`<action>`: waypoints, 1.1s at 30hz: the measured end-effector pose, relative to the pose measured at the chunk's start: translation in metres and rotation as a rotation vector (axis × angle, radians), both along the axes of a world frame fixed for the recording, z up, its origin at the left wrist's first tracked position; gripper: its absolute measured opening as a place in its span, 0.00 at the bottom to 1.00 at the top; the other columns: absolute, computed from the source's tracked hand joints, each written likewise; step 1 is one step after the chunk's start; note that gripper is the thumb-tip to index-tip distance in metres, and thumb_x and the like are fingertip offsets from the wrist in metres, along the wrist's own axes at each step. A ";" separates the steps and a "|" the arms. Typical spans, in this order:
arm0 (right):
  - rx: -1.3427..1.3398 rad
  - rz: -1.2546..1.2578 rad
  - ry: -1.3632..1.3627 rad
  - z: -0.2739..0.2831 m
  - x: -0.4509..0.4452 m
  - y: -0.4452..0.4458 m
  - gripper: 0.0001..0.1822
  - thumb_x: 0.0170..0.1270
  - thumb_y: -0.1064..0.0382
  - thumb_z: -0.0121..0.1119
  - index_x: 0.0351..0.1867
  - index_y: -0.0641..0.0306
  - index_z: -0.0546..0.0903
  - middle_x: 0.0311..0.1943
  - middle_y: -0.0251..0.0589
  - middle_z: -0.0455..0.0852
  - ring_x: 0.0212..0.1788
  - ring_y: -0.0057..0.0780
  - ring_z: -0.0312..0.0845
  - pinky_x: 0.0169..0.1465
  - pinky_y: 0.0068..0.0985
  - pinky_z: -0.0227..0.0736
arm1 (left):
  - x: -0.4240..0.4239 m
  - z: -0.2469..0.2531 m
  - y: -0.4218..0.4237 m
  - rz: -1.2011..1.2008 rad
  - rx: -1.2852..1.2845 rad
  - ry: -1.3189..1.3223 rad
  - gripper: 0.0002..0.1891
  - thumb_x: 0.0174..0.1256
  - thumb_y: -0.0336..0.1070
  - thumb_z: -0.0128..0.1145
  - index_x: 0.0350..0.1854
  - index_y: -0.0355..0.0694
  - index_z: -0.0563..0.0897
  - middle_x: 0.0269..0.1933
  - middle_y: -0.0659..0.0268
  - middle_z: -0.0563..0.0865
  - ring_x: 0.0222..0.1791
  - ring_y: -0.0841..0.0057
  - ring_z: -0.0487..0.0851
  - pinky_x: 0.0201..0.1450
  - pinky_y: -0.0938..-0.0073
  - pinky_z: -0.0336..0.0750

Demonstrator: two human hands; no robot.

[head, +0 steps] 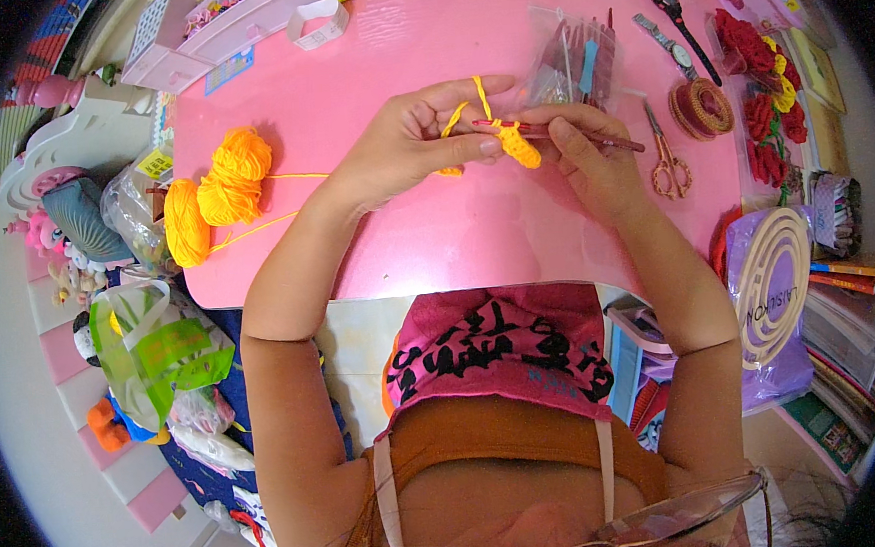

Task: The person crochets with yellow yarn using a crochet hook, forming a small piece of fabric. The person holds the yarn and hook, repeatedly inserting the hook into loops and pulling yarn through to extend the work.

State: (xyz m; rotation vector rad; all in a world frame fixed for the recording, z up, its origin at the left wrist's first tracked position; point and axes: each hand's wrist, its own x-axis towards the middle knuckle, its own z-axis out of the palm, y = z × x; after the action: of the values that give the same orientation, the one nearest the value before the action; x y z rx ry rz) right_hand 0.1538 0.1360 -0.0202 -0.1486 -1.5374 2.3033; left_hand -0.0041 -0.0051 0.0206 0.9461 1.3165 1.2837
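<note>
Over the pink table, my left hand [418, 135] pinches the edge of a small yellow crochet piece [520, 148], with yellow yarn running over its raised index finger. My right hand [595, 147] grips a dark red crochet hook [610, 140]. The hook's tip lies at the top of the piece, near its loops. Balls of orange-yellow yarn [235, 177] sit on the table to the left, and strands lead from them towards my left hand. A clear bag of crochet hooks [571, 58] lies just beyond my right hand. Gold-handled scissors [670, 169] lie to its right.
A pink drawer box [242, 30] and a paper band [318, 23] stand at the back left. Two watches, a ribbon roll [701, 108] and red crocheted flowers [762, 118] line the right side. Wooden hoops [777, 290] in plastic are near my right elbow; a green-white bag [160, 343] is left.
</note>
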 end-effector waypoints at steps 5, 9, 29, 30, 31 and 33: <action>-0.010 0.059 0.041 0.000 0.001 0.004 0.14 0.67 0.63 0.49 0.45 0.74 0.78 0.45 0.48 0.81 0.47 0.34 0.78 0.53 0.29 0.72 | -0.003 0.004 -0.002 -0.037 -0.001 0.048 0.26 0.60 0.30 0.58 0.62 0.41 0.68 0.41 0.72 0.83 0.36 0.90 0.78 0.34 0.89 0.71; -0.004 0.096 0.039 0.001 0.000 0.005 0.13 0.67 0.65 0.47 0.44 0.74 0.77 0.45 0.49 0.80 0.48 0.35 0.77 0.54 0.30 0.71 | -0.010 -0.001 -0.001 -0.076 -0.014 0.050 0.28 0.58 0.26 0.58 0.62 0.38 0.67 0.41 0.70 0.82 0.38 0.85 0.79 0.40 0.84 0.77; 0.740 0.037 0.025 0.005 0.003 0.006 0.11 0.65 0.70 0.45 0.42 0.69 0.79 0.41 0.41 0.83 0.43 0.26 0.79 0.49 0.23 0.71 | -0.018 -0.013 0.000 -0.074 -0.119 0.019 0.28 0.60 0.30 0.57 0.64 0.41 0.66 0.35 0.73 0.80 0.35 0.86 0.79 0.39 0.84 0.77; 0.769 0.023 0.034 0.005 0.003 0.005 0.11 0.64 0.70 0.45 0.42 0.69 0.79 0.41 0.41 0.83 0.43 0.26 0.79 0.49 0.23 0.72 | -0.018 -0.012 0.001 -0.065 -0.120 0.031 0.28 0.60 0.30 0.57 0.63 0.40 0.66 0.35 0.73 0.80 0.35 0.86 0.79 0.38 0.84 0.78; 0.797 0.008 0.044 0.005 0.002 0.005 0.11 0.64 0.71 0.45 0.42 0.68 0.79 0.41 0.41 0.83 0.43 0.26 0.79 0.48 0.23 0.72 | -0.018 -0.010 0.001 -0.056 -0.121 0.043 0.27 0.60 0.30 0.57 0.63 0.40 0.66 0.34 0.73 0.80 0.35 0.87 0.79 0.38 0.83 0.78; 0.851 -0.023 0.057 0.006 0.002 0.003 0.10 0.63 0.72 0.46 0.42 0.68 0.78 0.40 0.41 0.83 0.43 0.27 0.80 0.48 0.23 0.73 | -0.018 -0.010 0.001 -0.038 -0.120 0.050 0.27 0.60 0.31 0.58 0.63 0.39 0.66 0.33 0.74 0.80 0.35 0.87 0.79 0.38 0.83 0.78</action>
State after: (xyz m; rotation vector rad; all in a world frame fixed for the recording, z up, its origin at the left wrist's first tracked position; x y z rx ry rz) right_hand 0.1560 0.1385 -0.0144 0.1223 -2.2970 1.4377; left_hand -0.0217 -0.0041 0.0105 0.9198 1.3915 1.1456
